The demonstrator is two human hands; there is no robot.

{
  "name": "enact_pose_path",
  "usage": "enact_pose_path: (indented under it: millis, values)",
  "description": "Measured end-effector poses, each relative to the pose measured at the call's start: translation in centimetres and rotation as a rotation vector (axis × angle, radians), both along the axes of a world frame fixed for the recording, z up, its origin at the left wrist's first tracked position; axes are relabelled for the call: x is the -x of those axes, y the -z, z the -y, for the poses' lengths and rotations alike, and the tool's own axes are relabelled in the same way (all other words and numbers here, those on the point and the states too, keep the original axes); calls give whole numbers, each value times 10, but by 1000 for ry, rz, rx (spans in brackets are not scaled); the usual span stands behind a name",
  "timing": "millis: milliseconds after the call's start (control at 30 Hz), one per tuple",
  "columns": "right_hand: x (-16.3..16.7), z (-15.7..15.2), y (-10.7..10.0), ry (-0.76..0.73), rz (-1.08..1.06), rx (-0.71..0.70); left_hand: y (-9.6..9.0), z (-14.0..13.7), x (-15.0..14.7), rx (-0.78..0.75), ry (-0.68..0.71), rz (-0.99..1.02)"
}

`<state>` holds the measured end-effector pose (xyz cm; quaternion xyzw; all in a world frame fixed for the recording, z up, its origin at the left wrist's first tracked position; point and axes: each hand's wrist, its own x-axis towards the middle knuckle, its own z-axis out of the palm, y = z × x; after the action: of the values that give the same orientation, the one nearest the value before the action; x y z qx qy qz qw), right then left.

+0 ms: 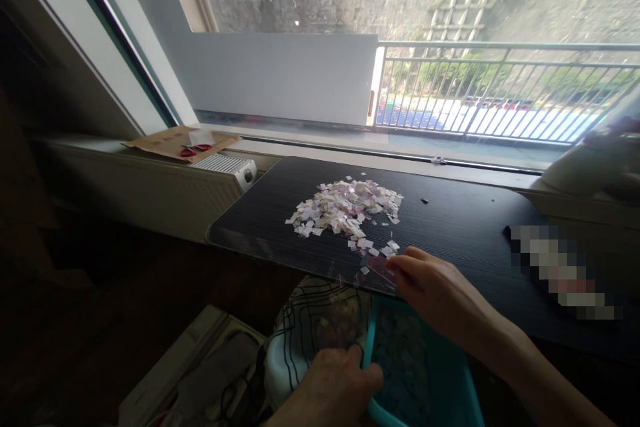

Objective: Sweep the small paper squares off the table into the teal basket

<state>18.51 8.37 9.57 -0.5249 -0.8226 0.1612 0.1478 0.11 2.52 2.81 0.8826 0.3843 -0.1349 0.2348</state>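
Note:
A heap of small square paper-like pieces (345, 207), white to pale pink, lies on the dark tabletop (260, 213). My right hand (425, 277) is at the table's front edge, pinching a thin pinkish see-through card (379, 269) beside some stray pieces. Lower down, my left hand (330, 380) is closed next to the rim of a teal bin (369, 340). What its fingers hold is hidden. Small pale pieces (343, 323) show dimly just above that hand, over a grid-patterned cloth (295, 320). The bin has more small pieces inside, in shadow.
Red-handled scissors (195, 149) rest on a brown paper envelope (170, 141) over the radiator (227, 173). A pixelated object (560, 273) lies at the table's right. Behind the table is a window with a railing (500, 90) outside. A pale box (173, 360) stands low at left.

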Motion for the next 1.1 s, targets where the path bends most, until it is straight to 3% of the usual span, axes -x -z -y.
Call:
enact_pose_path:
  millis: [333,533,733,933,1100]
  values:
    - [4,12,6,-45,16,11,-10,0,1,95,-43,-7]
    - [12,13,2,-111,-21,50,-6,4,11,15,-133,78]
    - [16,3,6,-22,32,-2,-6,4,20,-22,-174,111]
    - [26,18,6,-138,-23,84,-10,2,12,60,-134,61]
    - [11,3,7,1,61,-39,-11,-2,5,82,-84,69]
